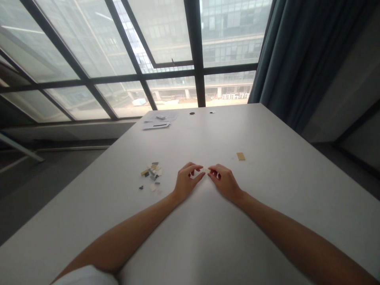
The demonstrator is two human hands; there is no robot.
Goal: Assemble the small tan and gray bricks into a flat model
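Over the middle of the table, my left hand and my right hand nearly meet at the fingertips. Between them is a tiny off-white building-block piece. Thumb and fingers of my right hand are pinched on its right side. My left thumb and fingers close on its left side; whether this is one piece or two joined is too small to tell. To the left lies a loose pile of small grey, tan and off-white building-block pieces. A flat tan plate piece rests beyond my right hand.
The white table runs up to the windows. Papers with a small white object lie at its far left corner. Two small dark round spots, one a hole-like disc, are near the far edge. A dark blue curtain hangs at right.
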